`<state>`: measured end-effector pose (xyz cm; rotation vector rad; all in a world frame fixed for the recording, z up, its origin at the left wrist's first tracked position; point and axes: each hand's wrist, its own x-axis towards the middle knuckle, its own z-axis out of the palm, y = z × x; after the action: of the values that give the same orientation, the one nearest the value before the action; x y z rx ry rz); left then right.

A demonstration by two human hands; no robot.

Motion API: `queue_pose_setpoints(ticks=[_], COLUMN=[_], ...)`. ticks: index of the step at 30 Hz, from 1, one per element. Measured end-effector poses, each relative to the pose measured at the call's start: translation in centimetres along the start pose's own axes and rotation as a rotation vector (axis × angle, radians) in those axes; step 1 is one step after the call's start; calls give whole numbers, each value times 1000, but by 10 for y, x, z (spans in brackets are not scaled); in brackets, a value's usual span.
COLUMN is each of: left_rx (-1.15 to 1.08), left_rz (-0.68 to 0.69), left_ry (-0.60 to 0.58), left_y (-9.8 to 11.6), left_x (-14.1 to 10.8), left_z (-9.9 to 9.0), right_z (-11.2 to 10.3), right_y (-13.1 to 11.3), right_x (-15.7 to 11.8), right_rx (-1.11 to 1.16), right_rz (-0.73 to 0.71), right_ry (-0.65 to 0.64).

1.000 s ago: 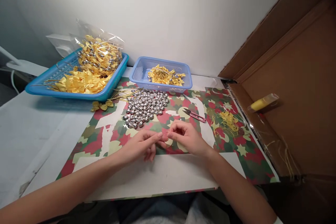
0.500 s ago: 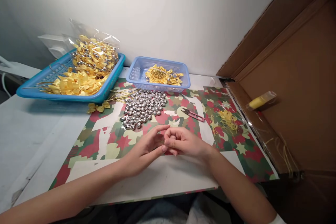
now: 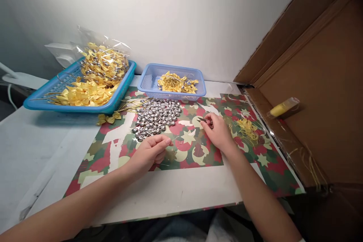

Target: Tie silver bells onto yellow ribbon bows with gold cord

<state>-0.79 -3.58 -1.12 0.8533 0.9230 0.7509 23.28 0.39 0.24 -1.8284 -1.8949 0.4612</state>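
My right hand [image 3: 217, 130] has its fingers closed around small thread snips [image 3: 202, 120] at the table's right middle; the dark blade tips stick out to the left and the handle is mostly covered. My left hand [image 3: 153, 153] is closed, thumb pressed on the bent fingers, just in front of a pile of shiny silver beads [image 3: 157, 115]. What it pinches, if anything, is too small to make out. Yellow thread scraps [image 3: 247, 129] lie to the right of my right hand.
A blue basket [image 3: 36, 102] at left holds yellow ribbon pieces [image 3: 87, 92] and a clear bag [image 3: 104, 60] of beaded ones. Behind the beads stands a smaller basket [image 3: 147, 92] of yellow pieces. A cardboard wall [image 3: 312, 64] bounds the right, with a yellow tube [image 3: 283, 108] on it.
My hands, together before, are now apart. The right hand has moved up and right and taken hold of the snips; the left has drawn slightly left and closed.
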Motion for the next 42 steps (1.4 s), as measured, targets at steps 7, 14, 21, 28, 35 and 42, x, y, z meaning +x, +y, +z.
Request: queue_pose_setpoints(ticks=[7,14,21,28,35,42], left_rx=[-126,-196,-160,-92,-70,-76], left_rz=[7,38,17,-4,4,0], left_ry=[143,208,247,244,231,226], left_y=[4,5,7,7,6,6], left_x=[-1,0,1,1,2,2], left_z=[0,0,5,7,6,6], right_z=[1,9,33,37,40,42], right_y=[10,-11,-30,-30,-29,-31], right_x=[6,-13,-32,-32,-32,-33], right_rx=[-255,500,824,916,913,933], right_rz=[146,-93,-206,-169,-145,-135], right_ry=[-117,-278,-534,-528,-494,-489])
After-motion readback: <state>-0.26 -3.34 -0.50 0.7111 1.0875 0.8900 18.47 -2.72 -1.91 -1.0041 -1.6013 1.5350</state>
